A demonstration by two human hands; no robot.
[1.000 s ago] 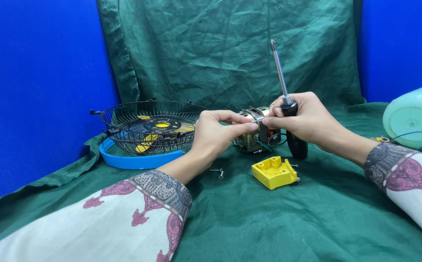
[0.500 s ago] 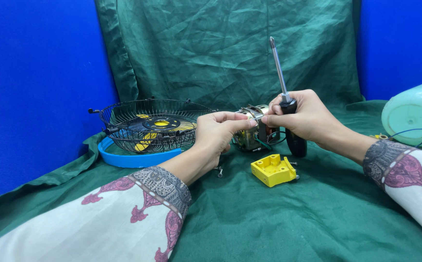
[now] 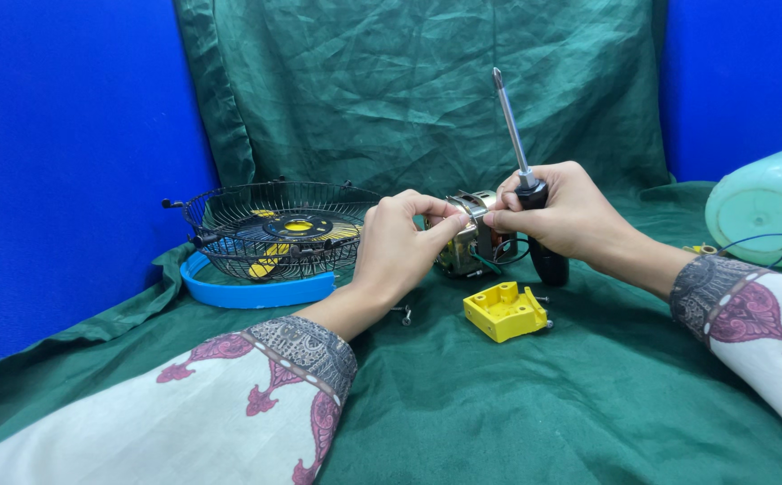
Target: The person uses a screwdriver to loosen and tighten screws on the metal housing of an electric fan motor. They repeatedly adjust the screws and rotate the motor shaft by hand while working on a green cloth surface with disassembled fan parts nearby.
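Two hands meet at a small fan motor (image 3: 473, 244).
Left hand (image 3: 404, 247) pinches the motor's metal bracket; right hand (image 3: 560, 214) grips a screwdriver (image 3: 524, 171), tip up, above the yellow plastic housing (image 3: 504, 311) on green cloth (image 3: 516, 404).

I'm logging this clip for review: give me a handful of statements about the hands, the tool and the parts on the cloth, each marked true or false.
1. The right hand holds a screwdriver with its tip pointing up. True.
2. The left hand rests flat on the green cloth. False: it is raised, fingertips pinching at the small motor.
3. The yellow plastic block lies on the cloth in front of the motor. True.
4. The wire fan guard sits to the right of both hands. False: it sits to their left, on a blue ring.
5. A pale green housing is at the right edge. True.
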